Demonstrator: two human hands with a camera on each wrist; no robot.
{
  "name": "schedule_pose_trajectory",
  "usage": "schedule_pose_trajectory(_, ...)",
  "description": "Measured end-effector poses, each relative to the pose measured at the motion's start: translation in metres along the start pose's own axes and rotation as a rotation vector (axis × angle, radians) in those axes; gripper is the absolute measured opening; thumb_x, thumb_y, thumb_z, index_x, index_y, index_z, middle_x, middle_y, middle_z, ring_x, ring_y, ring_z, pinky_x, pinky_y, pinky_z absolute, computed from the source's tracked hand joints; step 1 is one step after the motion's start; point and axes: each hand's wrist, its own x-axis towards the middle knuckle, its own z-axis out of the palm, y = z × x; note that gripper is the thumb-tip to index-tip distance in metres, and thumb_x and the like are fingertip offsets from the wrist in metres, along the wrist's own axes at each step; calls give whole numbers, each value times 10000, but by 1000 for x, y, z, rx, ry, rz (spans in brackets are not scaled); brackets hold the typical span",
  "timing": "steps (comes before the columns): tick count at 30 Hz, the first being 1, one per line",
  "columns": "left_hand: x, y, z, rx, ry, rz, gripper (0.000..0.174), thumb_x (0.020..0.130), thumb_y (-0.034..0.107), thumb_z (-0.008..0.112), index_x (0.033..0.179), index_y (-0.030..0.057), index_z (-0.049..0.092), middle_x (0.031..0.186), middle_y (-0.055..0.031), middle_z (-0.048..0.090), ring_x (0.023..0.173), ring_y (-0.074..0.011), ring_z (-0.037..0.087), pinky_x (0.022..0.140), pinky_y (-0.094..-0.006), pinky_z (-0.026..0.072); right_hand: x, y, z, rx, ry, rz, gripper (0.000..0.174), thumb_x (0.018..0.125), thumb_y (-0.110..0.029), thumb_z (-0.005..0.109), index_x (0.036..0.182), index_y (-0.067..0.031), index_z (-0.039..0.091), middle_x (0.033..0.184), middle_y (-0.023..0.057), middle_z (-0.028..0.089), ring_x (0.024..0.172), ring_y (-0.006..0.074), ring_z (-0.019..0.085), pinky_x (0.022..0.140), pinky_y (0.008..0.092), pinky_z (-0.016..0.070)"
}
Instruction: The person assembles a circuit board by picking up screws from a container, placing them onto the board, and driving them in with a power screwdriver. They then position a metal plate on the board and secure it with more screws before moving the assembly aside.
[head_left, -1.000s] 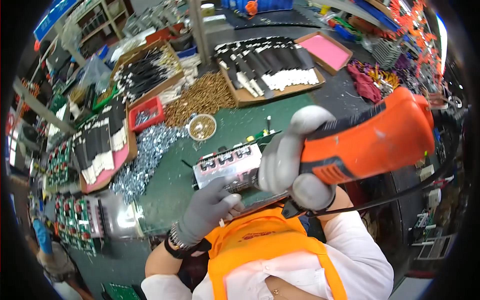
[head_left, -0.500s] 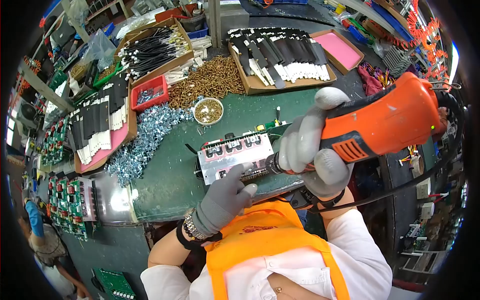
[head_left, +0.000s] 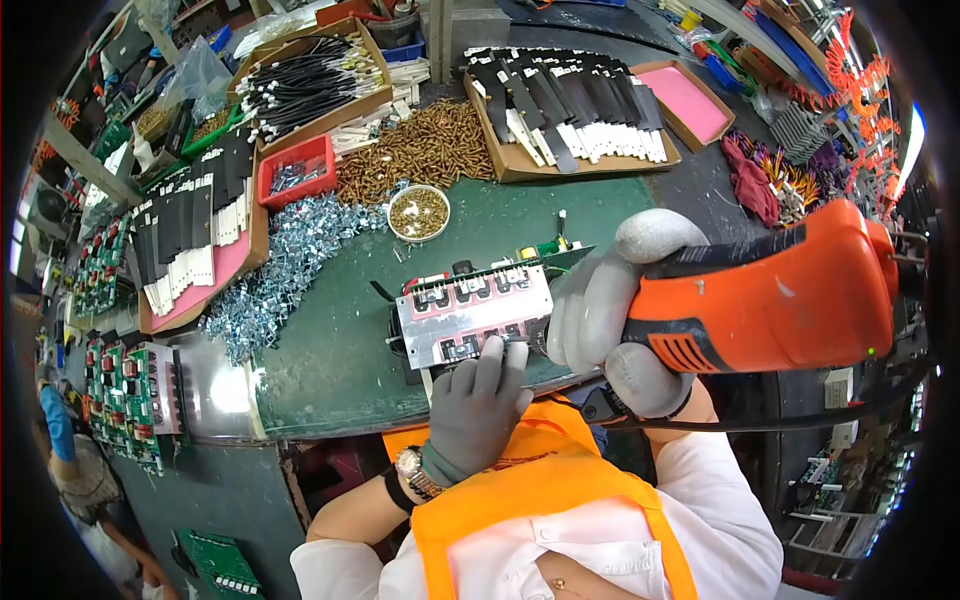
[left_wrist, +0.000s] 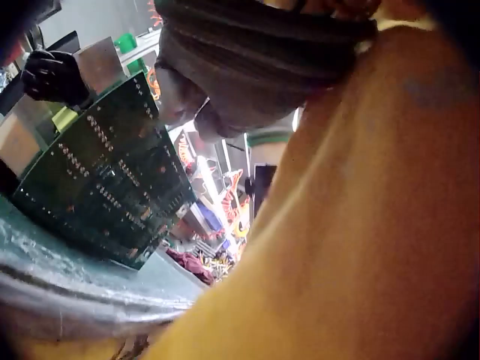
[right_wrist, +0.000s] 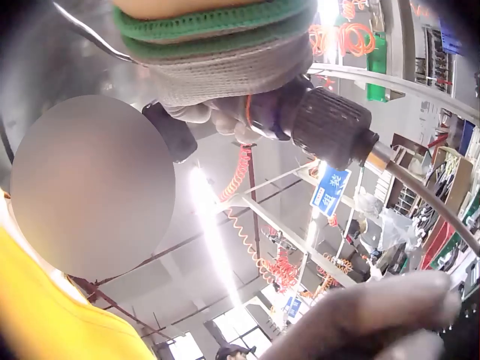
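Note:
My gloved right hand (head_left: 615, 310) grips an orange electric screwdriver (head_left: 775, 295), which points left toward a circuit board. In the right wrist view a long bit (right_wrist: 424, 195) extends from its black collar (right_wrist: 334, 124). On the green work mat, the board carries a silver metal plate (head_left: 450, 320) with two rows of black components. My gloved left hand (head_left: 475, 410) lies at the plate's lower edge, fingers extended onto it near the screwdriver's front end. The left wrist view shows the board's underside (left_wrist: 105, 172) tilted up from the mat.
Behind the board are a dish of small screws (head_left: 418, 214), a brass-coloured heap (head_left: 430, 150), silver clips (head_left: 275, 265) and a red bin (head_left: 297, 172). Cardboard trays (head_left: 590, 165) hold black-and-white strips. Finished-looking boards (head_left: 130, 390) stand left. The screwdriver's cord (head_left: 800, 420) runs right.
My left hand has shifted from beside the screwdriver's bit, its fingers now extending up onto the plate. The screwdriver's body rose, then came lower again and a little to the right.

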Motion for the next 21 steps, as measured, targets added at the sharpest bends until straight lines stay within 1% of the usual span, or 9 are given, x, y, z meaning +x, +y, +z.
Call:
schedule_pose_trajectory(1,1,2,4,-1,4,-3,430,795,276,657,1183,105,582,1129,-79,556,885,-184,542,695,-333,423,1,0,5,11,3,-10,662,811,-127,736,1337,-51,341,688,16,536,502,134,498,483,306,436)
schedule_pose_trajectory(3,1,3,13,63,77,1,434,795,300,650,1172,94,585,1081,-69,554,878,-178,520,701,-332,417,4,0,14,31,9,-27,650,810,-101,731,1328,-45,343,689,27,542,510,138,503,487,310,441)
schedule_pose_trajectory(8,4,-1,17,57,69,13,377,818,297,620,1124,79,594,1044,-69,547,819,-164,515,665,-313,414,12,7,23,78,12,-47,626,808,-49,720,1310,-33,347,693,48,555,526,147,513,495,319,451)
schedule_pose_trajectory(10,4,-2,18,58,58,25,353,826,291,609,1106,76,596,1042,-72,546,808,-158,516,653,-307,412,13,5,12,8,-175,15,571,811,-5,686,1275,-19,353,684,57,554,522,153,512,486,310,445)
schedule_pose_trajectory(11,4,-2,19,58,55,34,336,833,284,601,1096,76,597,1037,-71,545,797,-153,514,642,-300,409,19,6,8,22,-277,13,527,811,12,667,1237,-15,359,678,64,556,517,154,511,475,305,438)
schedule_pose_trajectory(16,1,-4,24,25,50,46,310,838,248,574,1091,71,597,1027,-68,539,785,-151,504,637,-295,404,18,6,6,-41,-228,100,498,813,-21,690,1200,-25,376,663,59,561,507,156,518,470,308,446)
schedule_pose_trajectory(19,3,-3,23,4,61,33,333,817,205,539,1113,61,588,1034,-76,536,807,-163,491,646,-302,402,14,5,5,-63,-196,148,478,816,-46,706,1172,-34,389,651,56,565,500,157,522,465,311,452)
schedule_pose_trajectory(21,2,-3,23,12,50,32,339,816,202,537,1121,60,584,1037,-79,538,812,-164,490,646,-301,401,10,3,3,-68,-182,175,466,817,-63,718,1154,-39,397,644,54,568,495,158,526,463,312,456)
